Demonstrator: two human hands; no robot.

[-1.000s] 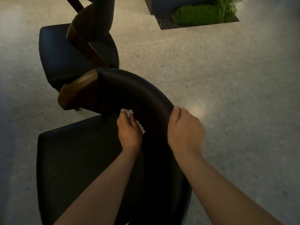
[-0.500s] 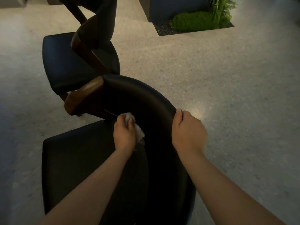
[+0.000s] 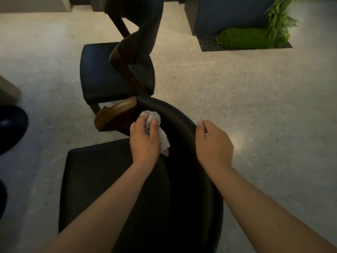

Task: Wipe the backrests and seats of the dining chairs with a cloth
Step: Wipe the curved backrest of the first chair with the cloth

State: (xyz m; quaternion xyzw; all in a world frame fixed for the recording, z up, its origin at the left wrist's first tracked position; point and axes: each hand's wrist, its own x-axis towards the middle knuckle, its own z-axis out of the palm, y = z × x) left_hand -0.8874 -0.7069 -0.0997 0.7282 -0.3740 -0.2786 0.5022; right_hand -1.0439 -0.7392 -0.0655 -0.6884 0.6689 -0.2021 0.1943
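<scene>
At nine o'clock a dark rounded object [image 3: 11, 128] sits at the frame edge, too cut off to identify. Right of it, the near chair's black seat [image 3: 102, 179] fills the lower middle, smooth and probably slick, so a wipe should glide with light pressure. The left hand [image 3: 144, 141] has its fingers [image 3: 154, 125] curled tight around a crumpled pale cloth [image 3: 156, 128], pressed to the inner face of the curved black backrest [image 3: 182, 125] near its wooden arm end [image 3: 116, 114]. The cloth looks soft and light, best bunched in the palm as it is. At twelve o'clock a second chair [image 3: 109, 73] stands just beyond. The right hand [image 3: 213, 143] grips the backrest's top edge, fingers wrapped over it, likely steadying a chair that could shift. The speckled floor [image 3: 255, 106] spreads to three o'clock; at one o'clock a planter [image 3: 242, 38] holds moss and ferns.
</scene>
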